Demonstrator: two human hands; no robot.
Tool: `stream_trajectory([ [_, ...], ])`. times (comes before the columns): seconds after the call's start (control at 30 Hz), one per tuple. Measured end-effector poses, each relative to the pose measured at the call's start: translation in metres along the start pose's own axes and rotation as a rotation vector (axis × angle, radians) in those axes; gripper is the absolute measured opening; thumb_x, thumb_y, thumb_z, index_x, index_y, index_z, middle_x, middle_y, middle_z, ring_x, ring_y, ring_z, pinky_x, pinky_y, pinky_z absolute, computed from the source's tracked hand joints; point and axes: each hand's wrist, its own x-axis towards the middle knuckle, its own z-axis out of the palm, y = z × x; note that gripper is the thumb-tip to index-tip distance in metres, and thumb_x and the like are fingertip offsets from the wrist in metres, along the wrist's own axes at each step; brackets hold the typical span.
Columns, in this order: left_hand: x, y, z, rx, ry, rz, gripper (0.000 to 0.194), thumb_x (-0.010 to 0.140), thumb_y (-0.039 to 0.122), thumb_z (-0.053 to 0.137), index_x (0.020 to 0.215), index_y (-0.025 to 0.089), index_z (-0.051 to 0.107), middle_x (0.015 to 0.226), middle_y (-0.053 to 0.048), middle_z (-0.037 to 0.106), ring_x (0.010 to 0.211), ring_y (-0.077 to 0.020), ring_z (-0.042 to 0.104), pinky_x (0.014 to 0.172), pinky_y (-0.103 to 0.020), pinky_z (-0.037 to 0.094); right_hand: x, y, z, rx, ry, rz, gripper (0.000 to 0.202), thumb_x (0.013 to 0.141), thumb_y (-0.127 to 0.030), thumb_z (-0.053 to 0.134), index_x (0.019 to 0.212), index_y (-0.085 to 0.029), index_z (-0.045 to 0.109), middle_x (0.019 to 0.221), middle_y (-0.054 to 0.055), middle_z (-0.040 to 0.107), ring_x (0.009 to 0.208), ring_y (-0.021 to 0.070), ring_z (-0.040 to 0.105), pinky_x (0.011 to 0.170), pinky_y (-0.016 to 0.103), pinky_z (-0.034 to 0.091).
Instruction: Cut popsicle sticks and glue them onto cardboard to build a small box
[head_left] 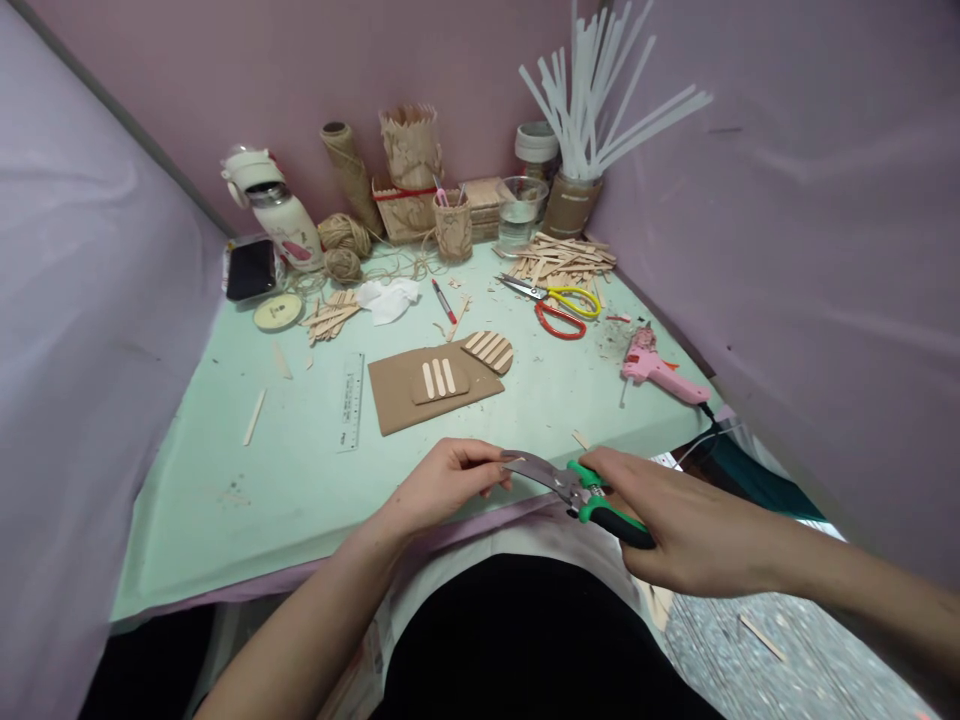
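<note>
My right hand (660, 510) grips garden shears (559, 480) with green and black handles, just over the table's front edge. Their long metal blades point left and reach the fingertips of my left hand (457, 475). The thumb and fingers of that hand are pinched on a small piece of craft stick (516, 461), mostly hidden and lying at the blades. Beyond my hands is a cardboard sheet (390, 400). On it lies a rounded cardboard piece with three short stick pieces (439, 378), and a half-round piece with stick strips (490, 350) overlaps its far right corner.
A clear ruler (350, 402), red pen (444, 300), scissors (559, 300) and pink glue gun (660, 370) lie on the table. Craft sticks (562, 260) are heaped at the back right, near a cup of water (519, 215). A bottle (281, 215) and twine balls (345, 240) stand back left.
</note>
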Motion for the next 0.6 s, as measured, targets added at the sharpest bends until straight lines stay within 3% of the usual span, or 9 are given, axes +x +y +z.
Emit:
stream_trajectory([
  [0.13,-0.0009,0.0023,-0.0014,0.037,-0.012,-0.031,0.018,0.080,0.028,0.059,0.078,0.016,0.073,0.066,0.000,0.058,0.058,-0.0098,0.041,0.055,-0.024,0.028,-0.0003,-0.0030,-0.0021,0.016,-0.150,0.025,0.035,0.070,-0.017,0.056,0.104,-0.024,0.050,0.095,0.004,0.060,0.087,0.0220,0.059,0.070,0.031,0.047],
  [0.6,-0.0030,0.0075,-0.0038,0.109,-0.074,-0.041,0.019,0.080,0.026,0.056,0.076,0.016,0.072,0.063,0.002,0.053,0.056,-0.0094,0.037,0.054,-0.024,0.026,-0.0028,-0.0047,0.0001,-0.040,-0.178,0.063,0.033,0.070,-0.016,0.055,0.102,-0.023,0.050,0.092,0.005,0.060,0.086,0.0238,0.059,0.069,0.033,0.045],
])
